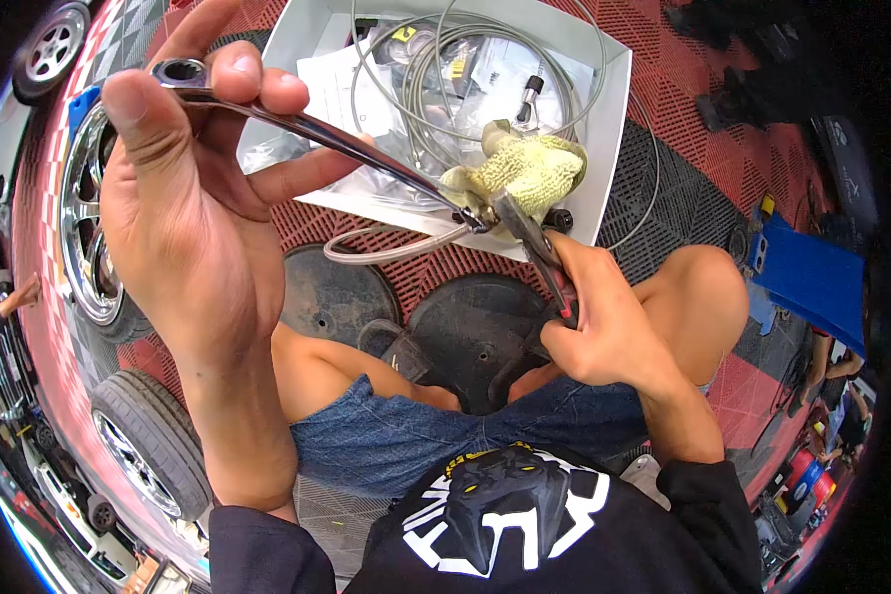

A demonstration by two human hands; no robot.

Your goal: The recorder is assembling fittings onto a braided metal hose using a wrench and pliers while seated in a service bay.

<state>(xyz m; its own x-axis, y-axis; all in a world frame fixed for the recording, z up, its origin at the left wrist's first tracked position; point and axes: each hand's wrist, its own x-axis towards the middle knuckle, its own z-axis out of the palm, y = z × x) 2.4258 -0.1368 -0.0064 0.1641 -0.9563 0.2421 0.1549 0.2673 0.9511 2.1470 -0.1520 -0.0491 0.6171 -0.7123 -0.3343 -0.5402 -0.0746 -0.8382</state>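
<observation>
My left hand (200, 213) is closed around the ring end of a long chrome wrench (342, 146), fingers and thumb pinching it. The wrench's far end meets a small metal fitting (479, 216), partly hidden by tools and cloth. My right hand (609, 312) grips pliers (539, 244) with a bit of red on the handles. Their dark jaws rest against a pale yellow cloth (537, 170) bunched around the fitting. A pale hose (396, 253) loops out below the wrench. Whether the jaws bite the cloth or the fitting, I cannot tell.
A white open box (612, 129) beyond my hands holds coiled grey line (445, 35), plastic bags and papers. Two dark round pads (480, 327) lie between my legs. Wheels (134, 445) stand at left on red and grey floor tiles; a blue panel (812, 282) is at right.
</observation>
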